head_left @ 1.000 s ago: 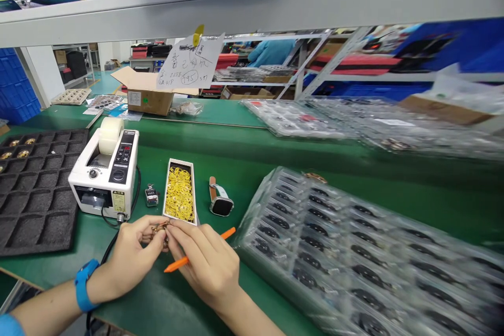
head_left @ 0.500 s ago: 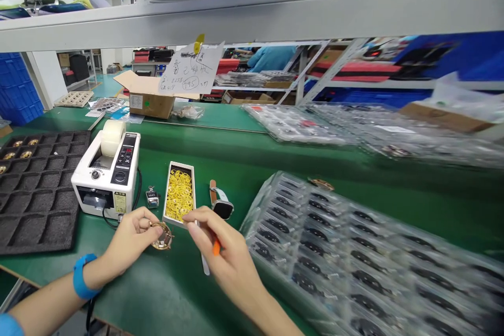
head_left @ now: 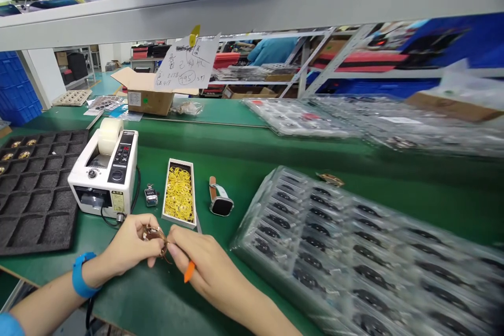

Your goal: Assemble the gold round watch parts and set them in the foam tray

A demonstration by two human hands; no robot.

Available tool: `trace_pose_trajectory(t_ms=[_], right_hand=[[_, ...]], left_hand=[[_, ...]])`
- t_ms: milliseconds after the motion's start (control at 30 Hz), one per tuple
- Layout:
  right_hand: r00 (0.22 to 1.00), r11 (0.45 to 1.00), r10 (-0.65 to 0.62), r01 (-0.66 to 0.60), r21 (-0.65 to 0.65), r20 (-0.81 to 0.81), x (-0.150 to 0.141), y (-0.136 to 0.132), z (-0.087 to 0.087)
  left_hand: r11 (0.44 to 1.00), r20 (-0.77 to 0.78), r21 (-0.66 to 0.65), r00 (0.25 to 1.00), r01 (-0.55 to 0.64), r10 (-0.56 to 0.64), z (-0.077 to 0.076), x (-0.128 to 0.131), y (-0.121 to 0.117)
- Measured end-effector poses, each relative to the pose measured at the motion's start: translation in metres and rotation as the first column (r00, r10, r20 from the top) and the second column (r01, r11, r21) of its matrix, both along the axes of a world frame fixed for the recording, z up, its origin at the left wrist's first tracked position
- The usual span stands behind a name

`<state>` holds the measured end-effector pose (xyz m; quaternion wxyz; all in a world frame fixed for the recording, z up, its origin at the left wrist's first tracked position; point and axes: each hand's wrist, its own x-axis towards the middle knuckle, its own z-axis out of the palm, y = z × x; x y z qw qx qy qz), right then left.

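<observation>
In the head view, our left hand (head_left: 132,247) and right hand (head_left: 208,268) meet low and left of centre. Between them sits a small gold-coloured piece (head_left: 155,236), mostly hidden by our fingers, so we cannot tell exactly what it is. Our left hand pinches it, and our right fingertips come in against it from the right. Our right hand also grips an orange-handled tool (head_left: 189,271), its orange end showing below the palm and its thin metal end rising just beside an open white box (head_left: 193,191) of yellow rings (head_left: 179,194).

Left of that box stand a hand tally counter (head_left: 150,195) and a white tape dispenser (head_left: 104,173) with a roll of clear tape (head_left: 110,135). To its right lies a smartwatch with a brown strap (head_left: 221,202). A plastic-wrapped tray of black parts (head_left: 326,252) fills the lower right, its edge near our right hand. A black foam tray (head_left: 35,194) sits at far left.

At upper centre, a hanging handwritten note (head_left: 187,63) shows a circled 195 and 418. The green counter (head_left: 252,165) ends at lower left, under our left forearm.
</observation>
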<state>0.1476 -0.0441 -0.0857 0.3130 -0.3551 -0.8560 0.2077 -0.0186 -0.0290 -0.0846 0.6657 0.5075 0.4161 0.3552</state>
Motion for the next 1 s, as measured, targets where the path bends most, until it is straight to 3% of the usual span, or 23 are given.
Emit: trace_pose_trajectory(t_ms=[167,367,467,533,600,633,700,733,767,800,833,867,900,933,1000], right_hand=[[0.993,0.973,0.018,-0.045,-0.228,-0.117,0.001,-0.001,0.000],[0.975,0.927,-0.060,-0.024,-0.373,-0.212,-0.001,-0.001,-0.004],[0.934,0.877,-0.188,0.020,-0.480,-0.304,-0.004,0.001,-0.007],[0.895,0.829,-0.301,0.076,-0.554,-0.328,-0.005,0.003,-0.006],[0.870,0.762,-0.370,0.083,-0.643,-0.326,-0.007,0.003,-0.003],[0.860,0.720,-0.387,0.057,-0.692,-0.332,-0.009,0.003,-0.001],[0.821,0.627,-0.422,-0.043,-0.778,-0.385,-0.014,0.001,0.000],[0.788,0.583,-0.447,-0.102,-0.806,-0.423,-0.017,0.000,0.000],[0.754,0.543,-0.473,-0.159,-0.825,-0.456,-0.020,-0.001,-0.001],[0.724,0.512,-0.494,-0.205,-0.834,-0.482,-0.023,-0.001,-0.002],[0.704,0.498,-0.507,-0.232,-0.836,-0.497,-0.024,-0.001,-0.004],[0.697,0.507,-0.509,-0.230,-0.830,-0.505,-0.025,-0.001,-0.005],[0.705,0.543,-0.499,-0.200,-0.816,-0.504,-0.023,0.000,-0.006],[0.720,0.599,-0.482,-0.144,-0.788,-0.499,-0.021,0.001,-0.007],[0.756,0.722,-0.454,0.003,-0.692,-0.471,-0.013,0.004,-0.010]], left_hand=[[1.000,0.017,-0.018,1.000,0.008,-0.007,0.002,-0.001,0.001],[0.999,0.052,0.035,0.998,0.019,-0.021,0.006,-0.001,0.001],[0.989,-0.002,0.147,1.000,0.002,-0.002,0.002,-0.001,0.002],[0.948,-0.111,0.317,0.991,-0.034,0.072,-0.003,-0.001,0.002],[0.821,-0.235,0.569,0.950,-0.037,0.206,-0.010,-0.003,0.003],[0.706,-0.284,0.708,0.914,-0.004,0.289,-0.013,-0.004,0.003],[0.387,-0.326,0.911,0.822,0.142,0.467,-0.020,-0.006,0.002],[0.226,-0.321,0.946,0.773,0.233,0.548,-0.022,-0.006,0.001],[0.104,-0.310,0.943,0.725,0.315,0.614,-0.024,-0.006,-0.001],[0.036,-0.303,0.926,0.682,0.376,0.665,-0.025,-0.006,-0.004],[0.029,-0.309,0.914,0.647,0.406,0.697,-0.025,-0.006,-0.007],[0.071,-0.328,0.914,0.627,0.399,0.706,-0.025,-0.006,-0.011],[0.161,-0.359,0.922,0.625,0.351,0.693,-0.025,-0.007,-0.015],[0.289,-0.386,0.922,0.643,0.256,0.662,-0.025,-0.010,-0.019],[0.592,-0.371,0.803,0.723,-0.066,0.583,-0.026,-0.021,-0.024]])
